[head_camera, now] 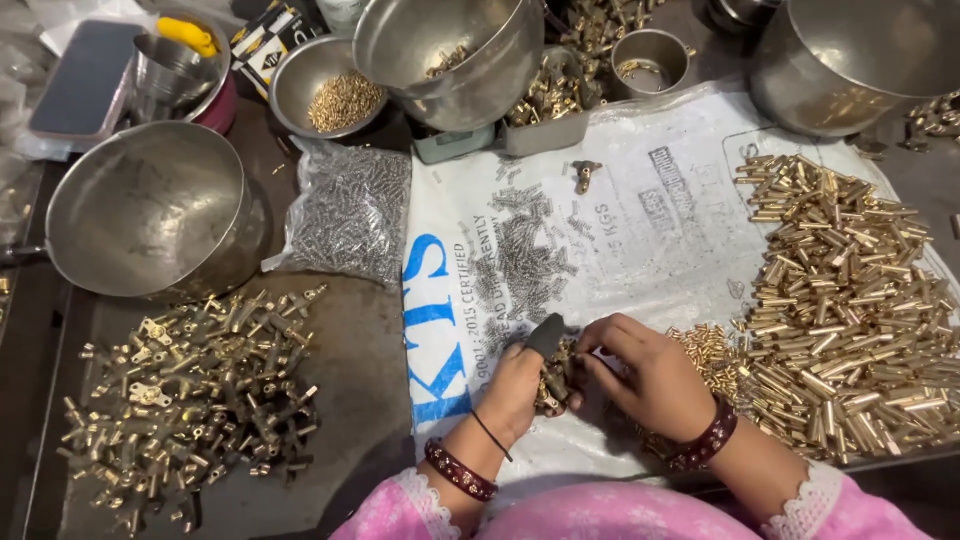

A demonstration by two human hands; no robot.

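Left hand (pixel 515 385): curled shut around a small cluster of brass fittings (pixel 553 385), a dark sleeve over the forefinger (pixel 546 335). Right hand (pixel 650 385): fingertips pressed together, pinching at the same cluster from the other side. Both hands sit low over the white printed sack (pixel 640 210) spread on the counter (pixel 350 400).

Handling judgement: the fittings look like solid metal, rigid, dense for their bulk, smooth and likely slippery; no risk of crushing, some risk of one rolling out of the grip. Best held across the barrel between thumb and fingertip, with the rest cupped in the palm.

Just right of the right hand: small brass pieces (pixel 705 350), then a large heap of brass tubes (pixel 840 300). Above the hands: scattered grey screws (pixel 520 260), with a clear bag of the same (pixel 350 210) beside them. Far left: pile of assembled fittings (pixel 190 390), steel pan (pixel 150 210). Back edge: steel bowls, one holding brass bits (pixel 340 100).
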